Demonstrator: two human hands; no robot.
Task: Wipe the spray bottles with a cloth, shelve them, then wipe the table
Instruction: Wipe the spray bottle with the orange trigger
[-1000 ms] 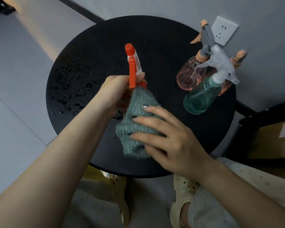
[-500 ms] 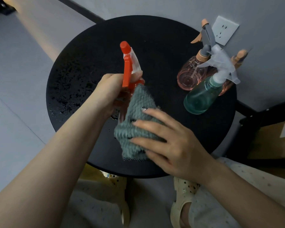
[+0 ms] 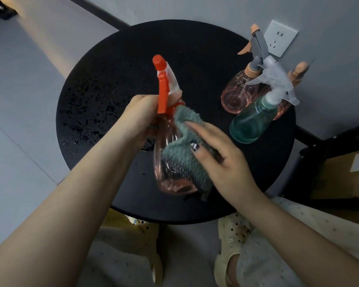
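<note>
Your left hand (image 3: 140, 119) is closed around the neck of the spray bottle (image 3: 168, 160) and holds it up, with the left forearm coming from the lower left. Your right hand (image 3: 222, 162) presses the cloth (image 3: 182, 162) on the bottle's side, fingers long and nearly straight, thumb bent across the cloth. Both forearms are bare.

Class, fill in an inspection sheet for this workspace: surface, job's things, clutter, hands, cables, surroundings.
Surface: round black table, water droplets on its left part.
Job's things: red-trigger bottle held above the table, cloth against it; teal bottle and two pink bottles stand at the right.
Clutter: nothing seen.
Hands: left hand grips the bottle neck; right hand presses the cloth on.
Cables: nothing seen.
Surroundings: wall socket, grey wall, cardboard box at the right.
</note>
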